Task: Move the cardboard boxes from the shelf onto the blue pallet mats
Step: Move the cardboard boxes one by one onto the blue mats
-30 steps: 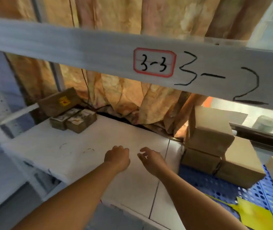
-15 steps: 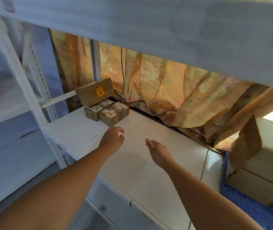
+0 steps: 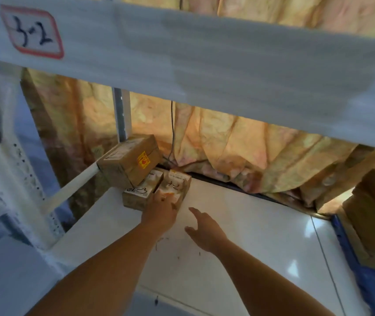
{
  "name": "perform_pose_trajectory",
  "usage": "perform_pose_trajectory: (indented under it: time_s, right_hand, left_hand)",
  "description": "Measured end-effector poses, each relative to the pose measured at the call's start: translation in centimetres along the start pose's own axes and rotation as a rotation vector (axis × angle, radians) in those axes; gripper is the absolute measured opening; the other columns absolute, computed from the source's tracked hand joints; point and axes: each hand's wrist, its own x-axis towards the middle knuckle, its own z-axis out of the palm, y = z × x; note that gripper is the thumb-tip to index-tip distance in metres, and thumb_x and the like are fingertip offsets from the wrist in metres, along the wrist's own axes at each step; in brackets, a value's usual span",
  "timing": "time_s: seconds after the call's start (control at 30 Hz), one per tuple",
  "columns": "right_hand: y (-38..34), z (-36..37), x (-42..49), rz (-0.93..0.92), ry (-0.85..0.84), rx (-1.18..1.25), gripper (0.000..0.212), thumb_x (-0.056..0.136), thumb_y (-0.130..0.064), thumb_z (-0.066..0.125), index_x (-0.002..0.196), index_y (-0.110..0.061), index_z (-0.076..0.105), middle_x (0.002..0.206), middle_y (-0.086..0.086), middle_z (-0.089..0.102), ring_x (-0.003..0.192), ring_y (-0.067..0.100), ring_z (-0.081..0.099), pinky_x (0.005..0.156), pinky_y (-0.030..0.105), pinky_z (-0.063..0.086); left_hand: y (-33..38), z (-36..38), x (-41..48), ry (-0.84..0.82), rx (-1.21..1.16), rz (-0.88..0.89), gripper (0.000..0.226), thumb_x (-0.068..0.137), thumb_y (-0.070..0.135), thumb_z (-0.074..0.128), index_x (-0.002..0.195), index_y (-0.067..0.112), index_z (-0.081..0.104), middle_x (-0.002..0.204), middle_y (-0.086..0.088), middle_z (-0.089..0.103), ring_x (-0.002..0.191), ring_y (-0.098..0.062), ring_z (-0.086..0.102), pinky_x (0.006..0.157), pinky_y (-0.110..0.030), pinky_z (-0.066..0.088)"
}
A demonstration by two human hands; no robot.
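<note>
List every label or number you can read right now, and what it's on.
"3-2": handwritten on the red-bordered label on the upper shelf beam.
"4-2": handwritten on top of the right small box.
"-3": end of the handwriting on the left small box; first character unclear.
Unreadable: the yellow sticker on the larger box, too blurred.

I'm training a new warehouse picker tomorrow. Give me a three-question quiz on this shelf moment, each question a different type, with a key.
1. True or false: the right hand is holding a box.
2. Which box does the left hand touch? A) one with a yellow sticker B) the small box marked 4-2 C) one on the blue mat
3. How many boxes are clustered in the far left corner of the shelf?

Key
1. False: it hovers open over the shelf.
2. B
3. Three: the yellow-stickered box, the 4-2 box and another small box.
</note>
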Motion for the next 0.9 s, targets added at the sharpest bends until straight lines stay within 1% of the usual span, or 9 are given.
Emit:
perform_pose_trajectory:
  time_s: [0.1, 0.2, 0.3, 0.4, 0.5, 0.6, 0.7, 0.8, 0.9]
  right_hand:
    - [-1.7, 0.2, 1.0, 0.001, -0.004, -0.031, 0.065, 0.094, -0.033, 0.053, 0.149, -0.037, 0.019, 0.146, 0.004, 0.042, 0.128, 0.025, 0.046, 0.102, 0.037, 0.044]
    - [-2.9, 0.2, 2.0, 0.007, 0.029, 0.009, 0.066, 0.093, -0.03, 0.053, 0.149, -0.036, 0.018, 0.145, 0.006, 0.044, 0.127, 0.027, 0.047, 0.103, 0.037, 0.044]
    - [-3.9, 0.3, 2.8, 0.012, 0.055, 0.044, 0.06, 0.095, -0.031, 0.047, 0.149, -0.036, 0.021, 0.144, 0.01, 0.043, 0.128, 0.03, 0.046, 0.104, 0.038, 0.04]
    - [-4.3, 0.4, 3.3, 0.033, 0.083, 0.053, 0.052, 0.097, -0.032, 0.041, 0.148, -0.033, 0.028, 0.143, 0.011, 0.043, 0.128, 0.03, 0.046, 0.105, 0.039, 0.039]
    - [-4.1, 0.7, 3.4, 0.019, 0.068, 0.056, 0.042, 0.098, -0.028, 0.04, 0.14, -0.025, 0.043, 0.135, 0.008, 0.052, 0.121, 0.028, 0.051, 0.102, 0.038, 0.043]
    - [-3.7, 1.0, 3.0, 0.069, 0.106, 0.16, 0.043, 0.097, -0.033, 0.039, 0.139, -0.025, 0.046, 0.133, 0.003, 0.057, 0.117, 0.023, 0.055, 0.099, 0.036, 0.046]
    - [-3.3, 1.4, 1.9, 0.032, 0.117, 0.146, 0.042, 0.099, -0.026, 0.04, 0.139, -0.018, 0.047, 0.138, 0.003, 0.053, 0.122, 0.024, 0.052, 0.104, 0.039, 0.043]
    - [-2.1, 2.0, 1.1, 0.085, 0.208, 0.262, 0.036, 0.093, -0.035, 0.05, 0.128, -0.025, 0.054, 0.127, 0.002, 0.058, 0.112, 0.021, 0.056, 0.098, 0.041, 0.048]
    - [-0.4, 3.0, 0.7, 0.185, 0.277, 0.349, 0.034, 0.088, -0.053, 0.043, 0.117, -0.037, 0.052, 0.12, -0.002, 0.059, 0.099, 0.017, 0.061, 0.088, 0.041, 0.054]
  left_hand:
    - [-1.5, -0.1, 0.7, -0.019, 0.084, 0.066, 0.057, 0.094, 0.038, 0.047, 0.145, 0.017, 0.029, 0.152, -0.009, 0.025, 0.14, -0.029, 0.023, 0.109, -0.041, 0.034]
    - [-1.9, -0.6, 1.2, 0.013, 0.122, 0.131, 0.05, 0.093, 0.039, 0.048, 0.137, 0.016, 0.042, 0.14, -0.006, 0.04, 0.128, -0.028, 0.038, 0.103, -0.039, 0.04]
    - [-2.0, -0.7, 1.4, 0.018, 0.119, 0.164, 0.042, 0.092, 0.041, 0.047, 0.127, 0.019, 0.054, 0.131, -0.004, 0.048, 0.117, -0.029, 0.048, 0.096, -0.039, 0.043]
    - [-1.6, -0.6, 1.3, 0.02, 0.048, 0.213, 0.039, 0.094, 0.034, 0.045, 0.129, 0.019, 0.054, 0.128, -0.005, 0.049, 0.117, -0.025, 0.047, 0.094, -0.033, 0.043]
    - [-1.1, -0.2, 0.6, 0.042, 0.028, 0.279, 0.038, 0.098, 0.028, 0.039, 0.132, 0.018, 0.051, 0.128, -0.004, 0.048, 0.118, -0.023, 0.043, 0.095, -0.029, 0.039]
    - [-1.4, 0.4, 0.4, 0.03, 0.0, 0.322, 0.04, 0.098, 0.03, 0.039, 0.135, 0.019, 0.05, 0.126, -0.003, 0.049, 0.115, -0.023, 0.043, 0.094, -0.03, 0.039]
    - [-1.3, 1.1, 0.3, 0.04, -0.111, 0.324, 0.034, 0.095, 0.028, 0.044, 0.124, 0.022, 0.061, 0.122, -0.001, 0.054, 0.108, -0.021, 0.048, 0.094, -0.029, 0.044]
    - [-0.3, 1.6, -0.7, 0.077, -0.327, 0.254, 0.03, 0.094, 0.023, 0.05, 0.121, 0.021, 0.064, 0.114, -0.002, 0.061, 0.1, -0.016, 0.057, 0.085, -0.022, 0.047]
    - [1.0, 2.2, -1.8, 0.109, -0.388, 0.209, 0.034, 0.096, 0.024, 0.049, 0.128, 0.02, 0.058, 0.114, -0.002, 0.064, 0.098, -0.015, 0.061, 0.079, -0.018, 0.043]
